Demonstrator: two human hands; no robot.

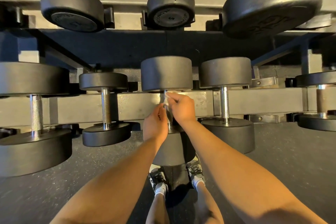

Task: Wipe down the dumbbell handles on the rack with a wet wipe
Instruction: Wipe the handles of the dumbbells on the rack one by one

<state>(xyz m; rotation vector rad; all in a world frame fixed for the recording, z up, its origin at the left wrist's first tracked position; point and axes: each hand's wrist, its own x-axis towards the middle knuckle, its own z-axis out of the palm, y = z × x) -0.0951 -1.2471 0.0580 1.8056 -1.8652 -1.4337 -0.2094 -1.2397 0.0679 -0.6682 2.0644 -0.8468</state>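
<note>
A black dumbbell [166,72] lies on the lower rack tier straight in front of me, its chrome handle [168,116] running toward me. My right hand [181,107] grips a white wet wipe [168,96] wrapped round the far end of that handle, just under the far head. My left hand [154,125] curls round the handle's near part from the left. The near head [172,149] of this dumbbell shows between my forearms.
Other dumbbells sit on the same tier: one to the left [105,107], one to the right [225,103], larger ones at both edges. An upper tier [171,9] holds three more. The rack rail [138,105] runs across. My shoes [158,180] stand on dark rubber floor.
</note>
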